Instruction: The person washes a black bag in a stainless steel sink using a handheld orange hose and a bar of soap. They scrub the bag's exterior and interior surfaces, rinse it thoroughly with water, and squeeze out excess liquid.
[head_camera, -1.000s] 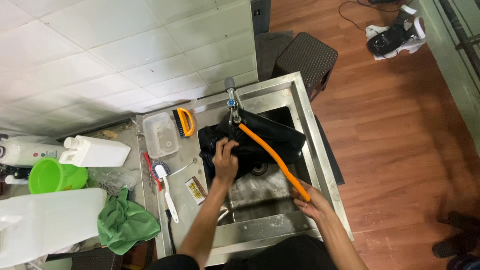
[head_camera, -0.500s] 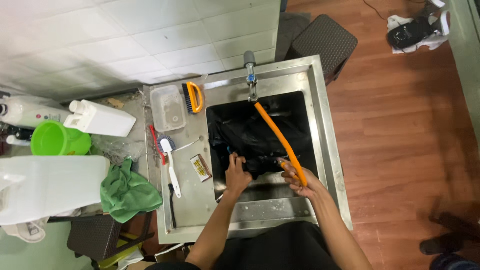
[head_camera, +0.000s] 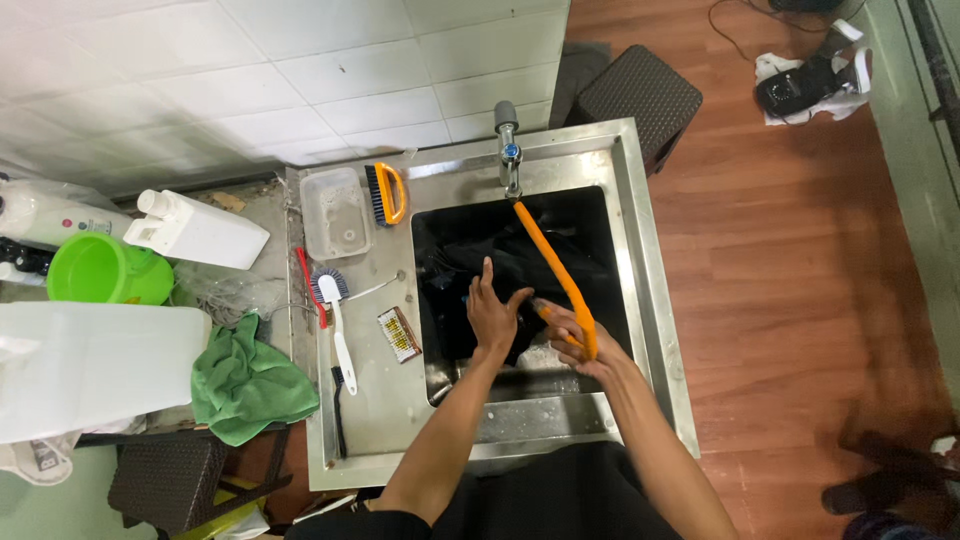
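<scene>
Premises present as a domestic wash or utility area: a stainless steel sink (head_camera: 640, 260) with a tap (head_camera: 509, 150) set against a white tiled wall (head_camera: 300, 80), and an orange hose (head_camera: 555, 270) fitted to the tap. The steel surface (head_camera: 375, 390) alongside carries scrubbing brushes (head_camera: 335, 310), a white detergent bottle (head_camera: 200, 232), a green bucket (head_camera: 100, 270) and a green cloth (head_camera: 250, 385). Wood-look flooring (head_camera: 800, 300) adjoins the unit, with a dark woven stool (head_camera: 640, 95) standing on it.

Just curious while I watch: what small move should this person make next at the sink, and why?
Probably bring the open left hand down onto the black bag. That hand hovers with fingers spread, gripping nothing, while the right hand holds the orange hose over the bag.
</scene>
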